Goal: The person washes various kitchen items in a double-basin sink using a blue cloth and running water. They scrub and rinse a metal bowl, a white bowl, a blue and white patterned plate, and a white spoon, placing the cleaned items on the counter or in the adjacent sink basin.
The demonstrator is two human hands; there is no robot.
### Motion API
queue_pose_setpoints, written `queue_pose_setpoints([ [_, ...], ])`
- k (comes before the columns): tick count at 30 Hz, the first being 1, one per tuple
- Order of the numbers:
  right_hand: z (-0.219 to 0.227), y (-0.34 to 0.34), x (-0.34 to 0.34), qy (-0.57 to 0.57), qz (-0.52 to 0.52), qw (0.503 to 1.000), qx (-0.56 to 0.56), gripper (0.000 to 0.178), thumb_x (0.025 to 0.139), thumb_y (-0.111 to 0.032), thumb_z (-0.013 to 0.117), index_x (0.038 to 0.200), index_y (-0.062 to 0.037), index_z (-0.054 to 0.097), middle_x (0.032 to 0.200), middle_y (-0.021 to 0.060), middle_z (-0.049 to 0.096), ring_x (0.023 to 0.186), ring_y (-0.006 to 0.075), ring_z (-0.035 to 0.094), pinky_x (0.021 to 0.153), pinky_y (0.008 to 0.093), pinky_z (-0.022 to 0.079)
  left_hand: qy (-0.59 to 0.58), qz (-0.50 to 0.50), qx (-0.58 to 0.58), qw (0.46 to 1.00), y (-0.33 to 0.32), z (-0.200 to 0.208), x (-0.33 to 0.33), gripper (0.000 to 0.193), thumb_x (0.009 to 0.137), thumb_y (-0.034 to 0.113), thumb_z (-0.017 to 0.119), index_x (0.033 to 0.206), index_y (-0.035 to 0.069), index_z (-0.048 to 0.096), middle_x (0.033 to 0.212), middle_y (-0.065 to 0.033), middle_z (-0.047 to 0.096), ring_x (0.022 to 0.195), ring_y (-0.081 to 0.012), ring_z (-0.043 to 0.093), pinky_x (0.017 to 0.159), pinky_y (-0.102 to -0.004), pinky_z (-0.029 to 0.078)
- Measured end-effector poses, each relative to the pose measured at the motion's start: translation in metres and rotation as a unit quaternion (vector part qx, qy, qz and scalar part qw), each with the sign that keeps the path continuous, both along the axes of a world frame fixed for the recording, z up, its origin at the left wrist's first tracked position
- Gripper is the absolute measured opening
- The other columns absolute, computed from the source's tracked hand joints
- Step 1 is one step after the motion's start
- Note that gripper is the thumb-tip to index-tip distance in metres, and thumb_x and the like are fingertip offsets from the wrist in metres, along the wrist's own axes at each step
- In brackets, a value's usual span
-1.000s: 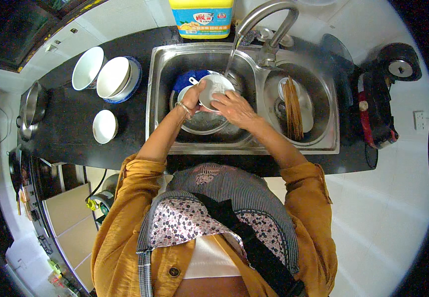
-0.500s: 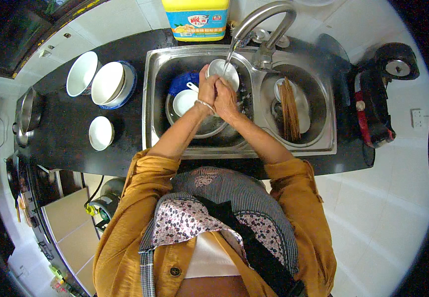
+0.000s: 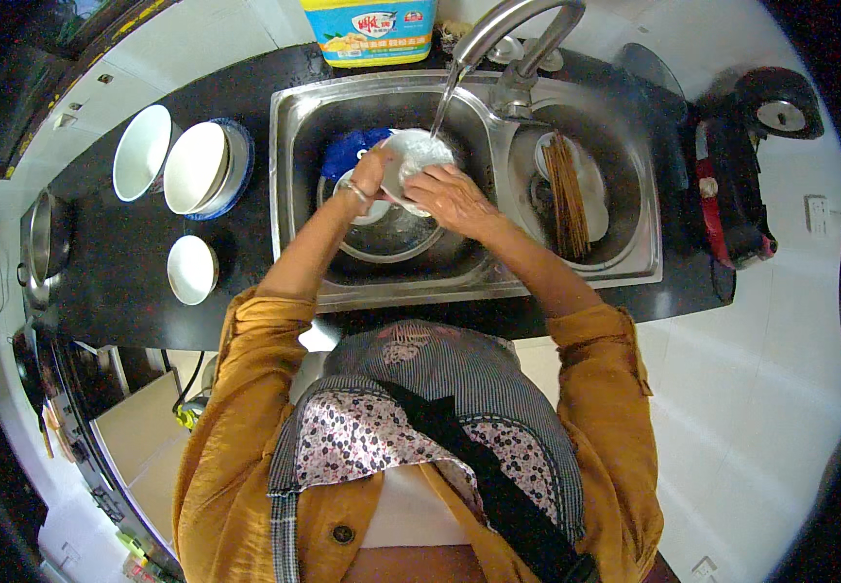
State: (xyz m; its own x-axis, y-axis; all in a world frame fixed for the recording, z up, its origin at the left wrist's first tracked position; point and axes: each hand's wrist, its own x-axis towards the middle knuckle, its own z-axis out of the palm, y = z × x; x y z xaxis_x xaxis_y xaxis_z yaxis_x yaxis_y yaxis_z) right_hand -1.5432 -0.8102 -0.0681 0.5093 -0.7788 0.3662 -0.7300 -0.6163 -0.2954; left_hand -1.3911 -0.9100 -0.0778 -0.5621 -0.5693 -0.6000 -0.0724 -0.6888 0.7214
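A white bowl (image 3: pixel 419 148) is tilted under the running tap (image 3: pixel 515 87), and water falls into it. My left hand (image 3: pixel 369 175) grips the bowl's left rim. My right hand (image 3: pixel 452 198) is closed over its near right side, with the fingertips inside the bowl. Below, in the left sink basin (image 3: pixel 294 126), another white bowl (image 3: pixel 374 213) sits partly hidden by my left hand. A blue item (image 3: pixel 353 149), whose kind I cannot make out, lies behind it. Under them shows the rim of a large round vessel (image 3: pixel 391 259).
Brown chopsticks (image 3: pixel 566 199) lie in the right basin. On the left counter stand a white bowl (image 3: pixel 142 153), stacked bowls (image 3: pixel 195 167) and a small bowl (image 3: pixel 192 269). A yellow-and-blue detergent jug (image 3: pixel 370 34) is behind the sink; a black-and-red appliance (image 3: pixel 731 194) stands right.
My hands have moved apart and the bowl has shifted left and nearer. My right hand has gone from beside the left hand to the bowl's right side. The whole view has shifted slightly.
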Motion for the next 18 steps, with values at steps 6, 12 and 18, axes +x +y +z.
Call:
queue_pose_setpoints([
  [6,-0.016,-0.017,0.020,-0.289,-0.135,0.926,0.202,0.013,0.074,-0.008,0.052,0.085,-0.0030,0.057,0.095,0.0102,0.053,0.090,0.0265,0.051,0.077,0.0359,0.043,0.049,0.271,-0.253,0.927,0.039,-0.038,-0.042,0.034,0.082,0.021,0.045,0.111,0.004,0.044,0.094,-0.0070,0.053,0.081,-0.0189,0.053,0.068,-0.0290,0.046],
  [12,-0.029,-0.019,-0.004,0.080,-0.219,0.968,0.094,0.017,0.073,0.002,0.052,0.089,0.0024,0.057,0.090,0.0118,0.054,0.086,0.0239,0.052,0.076,0.0315,0.041,0.007,0.116,-0.075,0.990,0.033,-0.031,-0.021,0.039,0.089,0.033,0.036,0.119,0.009,0.041,0.110,-0.0092,0.053,0.088,-0.0212,0.057,0.068,-0.0288,0.050],
  [18,-0.007,-0.031,0.006,-0.224,-0.085,0.931,0.276,0.021,0.071,-0.007,0.056,0.091,-0.0032,0.060,0.092,0.0152,0.056,0.094,0.0324,0.051,0.079,0.0377,0.041,0.015,0.107,-0.103,0.989,0.026,-0.038,-0.012,0.048,0.088,0.045,0.037,0.119,0.010,0.044,0.118,-0.0074,0.048,0.105,-0.0219,0.048,0.080,-0.0339,0.046],
])
